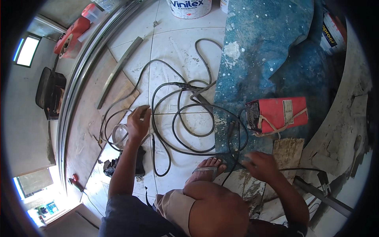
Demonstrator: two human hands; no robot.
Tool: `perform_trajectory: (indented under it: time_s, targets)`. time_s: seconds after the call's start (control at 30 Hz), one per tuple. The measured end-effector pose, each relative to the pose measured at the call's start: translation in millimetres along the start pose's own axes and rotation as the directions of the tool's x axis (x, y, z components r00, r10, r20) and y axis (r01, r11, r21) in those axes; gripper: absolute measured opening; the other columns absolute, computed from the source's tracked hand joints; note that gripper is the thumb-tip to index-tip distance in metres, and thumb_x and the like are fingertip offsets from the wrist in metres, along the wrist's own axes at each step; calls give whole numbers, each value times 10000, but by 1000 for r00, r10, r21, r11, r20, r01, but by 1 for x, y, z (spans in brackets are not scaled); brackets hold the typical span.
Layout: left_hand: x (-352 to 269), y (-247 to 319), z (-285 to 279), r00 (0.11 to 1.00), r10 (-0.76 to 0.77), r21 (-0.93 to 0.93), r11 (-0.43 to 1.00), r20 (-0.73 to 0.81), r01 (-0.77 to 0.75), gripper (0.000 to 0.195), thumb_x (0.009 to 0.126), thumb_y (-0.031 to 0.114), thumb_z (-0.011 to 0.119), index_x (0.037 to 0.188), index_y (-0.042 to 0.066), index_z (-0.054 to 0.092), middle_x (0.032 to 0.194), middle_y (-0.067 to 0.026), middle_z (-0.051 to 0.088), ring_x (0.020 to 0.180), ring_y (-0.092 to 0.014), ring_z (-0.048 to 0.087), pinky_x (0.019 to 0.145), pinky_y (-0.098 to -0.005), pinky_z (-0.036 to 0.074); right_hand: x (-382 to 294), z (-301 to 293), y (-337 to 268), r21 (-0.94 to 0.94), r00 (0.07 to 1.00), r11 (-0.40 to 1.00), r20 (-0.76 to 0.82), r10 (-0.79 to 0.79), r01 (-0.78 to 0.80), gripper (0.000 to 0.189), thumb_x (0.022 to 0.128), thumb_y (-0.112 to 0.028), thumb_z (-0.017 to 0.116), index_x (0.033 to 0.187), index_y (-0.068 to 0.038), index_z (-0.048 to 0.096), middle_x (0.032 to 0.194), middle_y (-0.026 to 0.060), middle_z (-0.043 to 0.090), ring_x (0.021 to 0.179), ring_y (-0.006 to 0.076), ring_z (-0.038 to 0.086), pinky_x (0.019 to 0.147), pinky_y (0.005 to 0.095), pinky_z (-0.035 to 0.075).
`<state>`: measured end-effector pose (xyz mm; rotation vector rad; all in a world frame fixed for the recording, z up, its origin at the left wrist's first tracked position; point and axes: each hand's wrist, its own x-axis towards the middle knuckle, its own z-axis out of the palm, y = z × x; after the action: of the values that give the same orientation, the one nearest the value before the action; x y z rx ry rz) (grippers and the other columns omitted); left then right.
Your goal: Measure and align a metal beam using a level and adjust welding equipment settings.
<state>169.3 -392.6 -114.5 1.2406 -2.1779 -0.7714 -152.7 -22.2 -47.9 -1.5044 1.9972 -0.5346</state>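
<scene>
My left hand (139, 121) hovers over the floor with loosely curled fingers and a gap at the thumb; nothing shows in it. Its fingertips are beside a loop of black cable (152, 103). Below the wrist are a clear round container (120, 134) and a crumpled black bag (110, 168). My right hand (262, 166) is blurred, its fingers bent near the cable by my foot; whether they grip it is unclear. Ahead of that hand lies a red portable welding inverter (274, 114) with a fan grille and a cloth strap. Black tape wraps a cable joint (183, 86).
A paint-spattered blue sheet (245, 68) lies under the welder. Long metal profiles (77, 74) and a short metal bar (120, 72) lie left. A clamp (325, 184) sits on a metal tube (331, 201) at right. A Vinilex paint bucket (191, 10) stands ahead.
</scene>
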Motion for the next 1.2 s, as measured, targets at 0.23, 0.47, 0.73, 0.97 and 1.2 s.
perform_trajectory:
  time_s: [0.23, 0.47, 0.73, 0.97, 1.2]
  targets:
    - [169, 52, 89, 939, 331, 72, 943, -91, -326, 312, 904, 216, 742, 1197, 119, 702, 1169, -154, 693, 1112, -385, 634, 949, -451, 513, 111, 62, -73, 85, 982, 979, -48, -181, 185, 308, 898, -303, 743, 1085, -60, 710, 954, 134, 720, 811, 318, 717, 709, 417, 576]
    - [181, 5, 111, 523, -147, 492, 614, 839, -617, 713, 903, 779, 498, 957, 118, 760, 1010, -153, 742, 1035, -361, 697, 916, -515, 519, 74, 69, -44, 135, 999, 990, -25, -37, 40, 331, 927, -343, 697, 1110, -68, 689, 970, 163, 715, 843, 356, 704, 728, 442, 571]
    - [189, 84, -169, 982, -67, 527, 849, 177, -37, 382, 1026, 376, 595, 1061, 17, 722, 831, -132, 681, 776, -241, 652, 752, -373, 518, 67, 34, -27, 389, 961, 896, -82, 262, -212, 269, 923, -226, 730, 1111, -35, 702, 852, 127, 707, 721, 211, 687, 702, 341, 542]
    - [60, 211, -198, 995, 75, -90, 994, 68, -69, 252, 1039, 284, 613, 973, 46, 664, 781, -45, 640, 690, -121, 570, 650, -292, 478, 127, 13, -99, 906, 999, 422, -31, 6, 26, 485, 1018, -365, 642, 1292, 33, 596, 926, 85, 702, 837, 135, 628, 780, 309, 502]
    - [-11, 223, -85, 871, 279, -503, 863, 406, -42, 249, 1035, 223, 620, 1138, 11, 700, 921, -185, 719, 870, -200, 689, 799, -392, 524, 165, -82, -193, 981, 808, -154, -188, -559, 122, 889, 950, -605, 645, 1532, 10, 376, 1236, 157, 666, 1086, 222, 661, 976, 400, 519]
